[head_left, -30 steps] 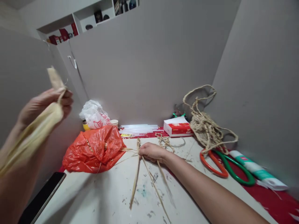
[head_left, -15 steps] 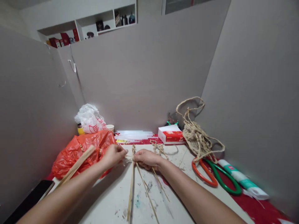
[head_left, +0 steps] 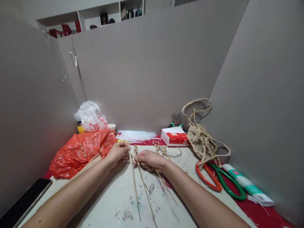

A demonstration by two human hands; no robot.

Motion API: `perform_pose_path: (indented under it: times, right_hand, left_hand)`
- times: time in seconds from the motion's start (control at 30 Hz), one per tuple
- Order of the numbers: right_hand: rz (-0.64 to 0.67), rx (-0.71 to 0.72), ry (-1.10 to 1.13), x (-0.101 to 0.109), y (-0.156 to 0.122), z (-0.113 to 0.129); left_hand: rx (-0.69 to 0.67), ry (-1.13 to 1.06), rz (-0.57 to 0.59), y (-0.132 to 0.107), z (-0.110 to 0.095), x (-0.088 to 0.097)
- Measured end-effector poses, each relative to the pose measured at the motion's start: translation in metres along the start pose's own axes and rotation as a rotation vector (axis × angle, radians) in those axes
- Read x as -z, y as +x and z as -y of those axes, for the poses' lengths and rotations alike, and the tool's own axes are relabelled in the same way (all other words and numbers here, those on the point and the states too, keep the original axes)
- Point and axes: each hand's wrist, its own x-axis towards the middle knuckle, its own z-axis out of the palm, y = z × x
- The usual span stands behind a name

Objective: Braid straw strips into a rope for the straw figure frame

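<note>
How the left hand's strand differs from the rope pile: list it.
The strand is thin and single; the rope pile is thick and twisted. The strand runs nearly straight from the left hand; the rope pile lies looped and tangled. Both are straw-coloured.

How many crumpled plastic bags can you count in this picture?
2: the glossy red-orange plastic bag on the left, and the white, red-printed plastic bag behind it. Others may be hidden.

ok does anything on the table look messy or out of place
Yes: dark smudges and a bluish stain mar the pale tabletop around the strands. The rope at right lies in a loose tangle, one loop sticking up.
</note>
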Motion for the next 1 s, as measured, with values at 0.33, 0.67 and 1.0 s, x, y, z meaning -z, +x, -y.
perform_pose_path:
  times: [0.33,0.67,1.0]
  right_hand:
    - [0.032,0.013,0.105,0.005,0.0,-0.005]
    - [0.103,0.004,0.102,0.011,-0.001,-0.009]
    - [0.082,0.024,0.082,0.012,0.001,-0.014]
  left_hand:
    - [-0.169,0.266,0.296,-0.017,0.018,-0.011]
    - [-0.245,0.259,0.229,-0.015,0.023,-0.011]
    - [-0.082,0.263,0.257,-0.011,0.02,-0.004]
